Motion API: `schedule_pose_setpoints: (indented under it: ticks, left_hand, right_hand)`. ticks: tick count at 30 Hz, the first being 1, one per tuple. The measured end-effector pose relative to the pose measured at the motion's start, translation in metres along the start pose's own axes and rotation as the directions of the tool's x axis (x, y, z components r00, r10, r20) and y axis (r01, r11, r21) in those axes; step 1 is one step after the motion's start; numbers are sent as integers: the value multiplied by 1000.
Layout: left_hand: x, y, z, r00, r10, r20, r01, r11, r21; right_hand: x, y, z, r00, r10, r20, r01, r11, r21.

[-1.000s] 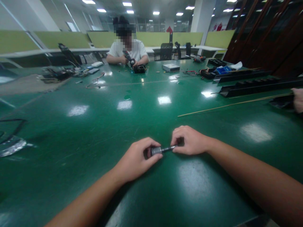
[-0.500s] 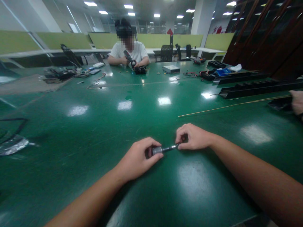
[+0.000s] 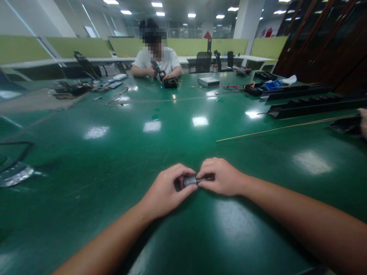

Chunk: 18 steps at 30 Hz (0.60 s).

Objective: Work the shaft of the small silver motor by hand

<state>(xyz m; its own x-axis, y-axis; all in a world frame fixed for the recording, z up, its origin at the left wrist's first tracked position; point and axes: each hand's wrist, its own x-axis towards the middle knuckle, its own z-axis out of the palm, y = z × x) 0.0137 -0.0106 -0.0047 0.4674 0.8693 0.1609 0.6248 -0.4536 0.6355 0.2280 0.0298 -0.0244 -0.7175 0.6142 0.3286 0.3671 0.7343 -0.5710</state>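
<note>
Between thumb and fingers, my left hand (image 3: 164,189) grips a small grey metal cylinder (image 3: 189,181) lying sideways just over the green table. A thin dark rod (image 3: 205,178) extends from the cylinder's right end. My right hand (image 3: 225,177) pinches this rod close to the cylinder, thumb below and fingers above. The two hands' fingertips almost meet there. Part of the cylinder's left end is hidden inside my left hand, and the rod's far end is covered by my right fingers.
A long thin rod (image 3: 258,132) lies on the green table (image 3: 120,152), beyond my right hand. Black channels (image 3: 312,106) and a person's hand (image 3: 363,120) are at the right. Across the table, a person (image 3: 172,61) handles a black tool (image 3: 157,69). A white box (image 3: 208,81) sits nearby.
My right hand has slid left along the rod, from its far end to beside the cylinder. My left hand stays in place, holding the cylinder. At the right edge, the other hand shows less.
</note>
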Motion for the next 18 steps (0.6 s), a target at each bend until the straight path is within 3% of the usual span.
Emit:
schedule_pose_setpoints:
  ticks: [5,18]
  left_hand:
    - [0,-1,0,1000,-7,21,6,999,32]
    - [-1,-2,2,999,-9,50,7,999,39]
  right_hand:
    - [-1,2,-1,999,-52,-7,52,998,-24]
    - [-2,1,0,999,-32,-7,32,999,10]
